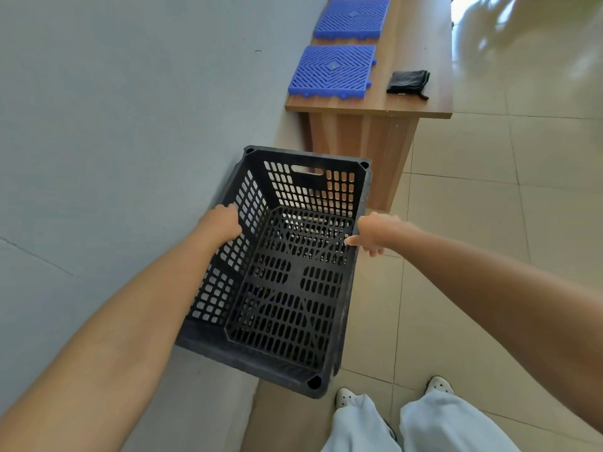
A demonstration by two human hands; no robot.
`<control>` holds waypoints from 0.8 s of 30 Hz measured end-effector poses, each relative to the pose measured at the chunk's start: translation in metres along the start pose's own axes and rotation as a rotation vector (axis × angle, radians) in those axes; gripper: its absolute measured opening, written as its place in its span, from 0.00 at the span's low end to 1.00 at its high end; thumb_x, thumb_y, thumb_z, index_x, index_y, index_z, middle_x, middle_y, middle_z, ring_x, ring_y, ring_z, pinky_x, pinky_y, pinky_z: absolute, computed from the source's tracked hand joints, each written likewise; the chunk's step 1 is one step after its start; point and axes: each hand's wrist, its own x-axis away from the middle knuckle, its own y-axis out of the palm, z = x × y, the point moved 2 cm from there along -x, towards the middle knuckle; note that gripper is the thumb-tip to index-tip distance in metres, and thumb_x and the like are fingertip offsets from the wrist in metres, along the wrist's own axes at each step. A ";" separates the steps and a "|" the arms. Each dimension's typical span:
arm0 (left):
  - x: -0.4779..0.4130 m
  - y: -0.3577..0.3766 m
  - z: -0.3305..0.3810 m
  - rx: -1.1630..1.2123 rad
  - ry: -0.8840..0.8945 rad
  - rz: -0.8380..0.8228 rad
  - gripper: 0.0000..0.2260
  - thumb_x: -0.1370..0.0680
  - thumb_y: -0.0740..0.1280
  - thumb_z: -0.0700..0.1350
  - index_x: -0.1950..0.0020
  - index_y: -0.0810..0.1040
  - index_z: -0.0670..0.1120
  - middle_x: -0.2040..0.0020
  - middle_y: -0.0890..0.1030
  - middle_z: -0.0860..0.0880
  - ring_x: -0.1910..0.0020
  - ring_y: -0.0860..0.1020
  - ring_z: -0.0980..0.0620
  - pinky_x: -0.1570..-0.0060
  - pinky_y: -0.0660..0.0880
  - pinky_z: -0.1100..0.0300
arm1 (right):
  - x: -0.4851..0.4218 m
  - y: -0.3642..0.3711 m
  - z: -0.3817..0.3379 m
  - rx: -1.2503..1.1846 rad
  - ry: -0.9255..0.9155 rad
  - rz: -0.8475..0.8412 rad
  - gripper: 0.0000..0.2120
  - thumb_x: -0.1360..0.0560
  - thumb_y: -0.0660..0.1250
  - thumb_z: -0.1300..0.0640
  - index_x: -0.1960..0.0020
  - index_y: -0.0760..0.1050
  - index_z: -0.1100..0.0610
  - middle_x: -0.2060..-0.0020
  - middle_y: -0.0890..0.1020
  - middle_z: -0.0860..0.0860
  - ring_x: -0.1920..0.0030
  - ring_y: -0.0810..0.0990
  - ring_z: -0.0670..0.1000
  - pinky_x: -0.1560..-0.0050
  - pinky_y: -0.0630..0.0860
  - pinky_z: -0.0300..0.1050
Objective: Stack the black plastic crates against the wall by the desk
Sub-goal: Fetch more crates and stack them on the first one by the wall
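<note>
From the head-worn camera, looking down: a person holds a black plastic crate [287,272] by its two long sides, close along the grey wall [114,125] at the left and just near of the wooden desk [414,102]. The left hand [222,225] is curled over the wall-side rim, fingers closed on the edge. The right hand [375,233] clasps the opposite rim, thumb lying inside against the perforated wall, fingers wrapped round the outside. The crate is open side up and empty. Through its slotted floor dark bars show that may belong to another crate beneath, though whether it is carried clear, lowered onto a stack or already seated cannot be told from this angle.

The step in hand appears to be placing: the crate is being brought to its spot between wall and desk end. The next move calls for squaring its corners with whatever lies below, keeping the long side flush to the wall, easing it down evenly, then letting go with both hands at once.

On the desk, far from the hands, lie blue grid tiles [332,71] and a folded dark cloth [408,81], untouched. The person's pale trousers [434,425] and shoes stand on the tiled floor [522,190] at the near right.
</note>
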 end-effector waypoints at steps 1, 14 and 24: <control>0.005 -0.002 0.009 0.002 0.038 0.003 0.18 0.21 0.59 0.40 0.31 0.68 0.39 0.36 0.73 0.38 0.41 0.75 0.40 0.47 0.75 0.49 | 0.002 -0.004 0.001 0.079 -0.036 0.062 0.25 0.22 0.58 0.37 0.60 0.73 0.59 0.68 0.82 0.49 0.67 0.83 0.49 0.64 0.77 0.43; 0.090 0.041 0.149 0.433 0.100 -0.055 0.18 0.17 0.51 0.59 0.45 0.75 0.49 0.47 0.80 0.48 0.46 0.78 0.45 0.47 0.74 0.47 | -0.007 -0.032 0.023 0.508 -0.871 0.235 0.26 0.21 0.52 0.36 0.30 0.68 0.50 0.35 0.75 0.49 0.32 0.70 0.53 0.31 0.65 0.53; 0.127 0.106 0.214 0.782 -0.201 -0.012 0.36 0.23 0.57 0.67 0.21 0.56 0.50 0.51 0.79 0.43 0.65 0.74 0.52 0.70 0.68 0.58 | -0.056 -0.045 0.035 0.651 -1.097 0.223 0.17 0.19 0.63 0.54 0.32 0.65 0.53 0.53 0.81 0.49 0.54 0.80 0.53 0.52 0.74 0.49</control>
